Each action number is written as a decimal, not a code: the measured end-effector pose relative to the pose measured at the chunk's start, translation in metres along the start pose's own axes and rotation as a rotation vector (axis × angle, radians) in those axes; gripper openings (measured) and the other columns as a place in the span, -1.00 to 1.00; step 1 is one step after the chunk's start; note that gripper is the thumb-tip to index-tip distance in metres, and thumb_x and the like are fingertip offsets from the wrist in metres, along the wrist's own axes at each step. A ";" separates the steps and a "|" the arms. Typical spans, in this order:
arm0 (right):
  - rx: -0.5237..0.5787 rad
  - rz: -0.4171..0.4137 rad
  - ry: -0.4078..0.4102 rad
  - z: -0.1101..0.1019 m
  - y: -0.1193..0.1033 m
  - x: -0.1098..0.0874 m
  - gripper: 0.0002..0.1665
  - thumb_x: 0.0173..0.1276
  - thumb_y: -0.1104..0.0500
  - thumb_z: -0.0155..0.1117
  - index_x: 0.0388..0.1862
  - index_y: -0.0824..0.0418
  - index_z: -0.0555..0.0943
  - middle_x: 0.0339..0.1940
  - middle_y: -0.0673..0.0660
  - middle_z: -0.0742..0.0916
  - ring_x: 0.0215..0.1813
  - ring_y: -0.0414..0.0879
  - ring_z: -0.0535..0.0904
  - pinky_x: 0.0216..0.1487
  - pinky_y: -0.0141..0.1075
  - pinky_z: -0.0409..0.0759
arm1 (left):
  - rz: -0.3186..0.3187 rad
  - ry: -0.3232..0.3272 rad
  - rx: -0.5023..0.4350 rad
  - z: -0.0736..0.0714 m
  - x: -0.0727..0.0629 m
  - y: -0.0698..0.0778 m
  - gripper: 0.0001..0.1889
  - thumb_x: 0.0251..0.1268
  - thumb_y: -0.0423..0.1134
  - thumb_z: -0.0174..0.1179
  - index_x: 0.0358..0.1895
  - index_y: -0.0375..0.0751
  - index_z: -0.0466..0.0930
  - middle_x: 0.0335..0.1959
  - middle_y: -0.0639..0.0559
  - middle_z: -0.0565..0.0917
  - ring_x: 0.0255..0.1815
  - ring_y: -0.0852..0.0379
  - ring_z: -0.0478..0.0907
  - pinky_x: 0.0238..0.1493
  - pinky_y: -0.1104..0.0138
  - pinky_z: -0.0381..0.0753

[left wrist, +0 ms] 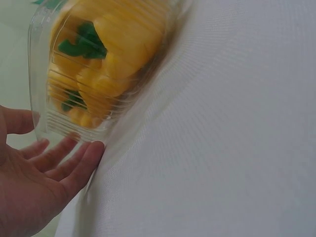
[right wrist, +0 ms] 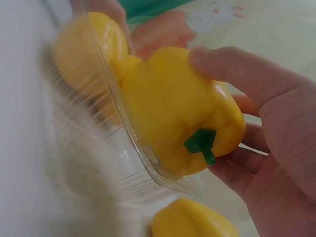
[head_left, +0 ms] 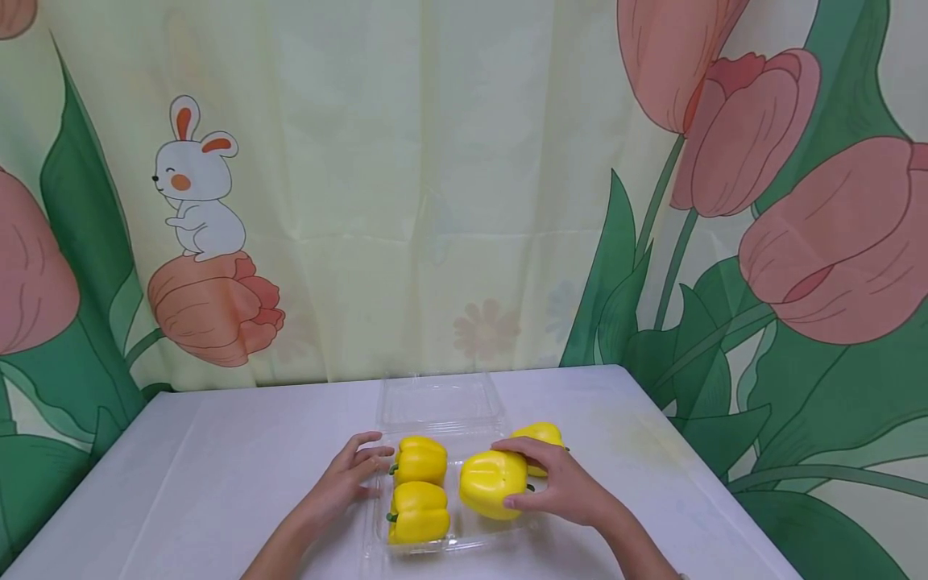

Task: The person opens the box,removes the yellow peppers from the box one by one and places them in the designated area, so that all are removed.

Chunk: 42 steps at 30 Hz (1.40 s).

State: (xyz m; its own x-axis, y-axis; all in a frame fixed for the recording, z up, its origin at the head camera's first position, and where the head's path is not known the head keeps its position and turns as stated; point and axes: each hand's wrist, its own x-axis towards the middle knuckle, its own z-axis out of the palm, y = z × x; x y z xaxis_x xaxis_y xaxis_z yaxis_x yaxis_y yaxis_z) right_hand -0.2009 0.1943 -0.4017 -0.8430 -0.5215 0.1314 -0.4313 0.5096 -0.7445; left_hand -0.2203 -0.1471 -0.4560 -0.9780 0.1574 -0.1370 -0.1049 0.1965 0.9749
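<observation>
R hand is gripping a yellow pepper, thumb & fingers curling round it, & is holding it over the R half of the clear box. In the R wrist view the box rim is crossing in front of its lower part, so can't tell if it's touching the box floor. L hand isn't gripping: fingers are spreading loosely at the box's L wall, exact contact hard to read thru clear plastic. Two boxed peppers are sitting along the L edge, one at the far L corner, one at the near L corner; the ridged wall is blurring both in the L wrist view. Loose pepper is lying just outside the box's R edge, partly hidden behind R hand. Open lid, outline faint, is reaching toward the table's far edge. Frame bottom is cutting off the table's near edge & both forearms.
</observation>
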 end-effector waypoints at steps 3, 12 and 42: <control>-0.002 0.003 0.004 -0.001 -0.001 -0.001 -0.34 0.14 -0.05 0.45 0.25 -0.10 0.50 0.19 -0.11 0.62 0.17 -0.16 0.50 0.22 -0.39 0.53 | -0.002 -0.003 0.000 0.000 0.000 0.000 -0.46 0.46 -0.08 0.01 0.40 -0.12 0.12 0.32 -0.23 0.46 0.12 -0.01 0.54 0.01 0.12 0.68; -0.021 -0.026 0.027 -0.003 -0.001 -0.001 -0.34 0.15 -0.06 0.45 0.25 -0.11 0.50 0.19 -0.09 0.63 0.15 -0.18 0.51 0.20 -0.45 0.52 | -0.005 -0.010 0.000 -0.001 0.001 -0.001 -0.46 0.46 -0.07 0.01 0.40 -0.11 0.11 0.32 -0.24 0.45 0.12 -0.02 0.54 0.01 0.10 0.68; -0.032 -0.061 0.075 -0.010 -0.001 -0.003 -0.34 0.15 -0.05 0.45 0.25 -0.05 0.51 0.16 -0.07 0.63 0.12 -0.22 0.52 0.17 -0.43 0.55 | 0.002 -0.009 0.003 -0.002 0.003 -0.003 -0.47 0.48 -0.08 -0.01 0.40 -0.11 0.11 0.32 -0.24 0.45 0.14 -0.03 0.53 0.02 0.11 0.68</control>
State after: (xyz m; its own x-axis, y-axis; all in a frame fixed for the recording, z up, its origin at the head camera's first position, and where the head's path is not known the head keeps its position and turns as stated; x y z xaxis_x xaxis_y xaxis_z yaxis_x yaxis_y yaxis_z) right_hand -0.2007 0.2024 -0.3944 -0.8359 -0.5003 0.2256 -0.4919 0.5008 -0.7122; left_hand -0.2230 -0.1486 -0.4586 -0.9766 0.1663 -0.1366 -0.1024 0.1993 0.9746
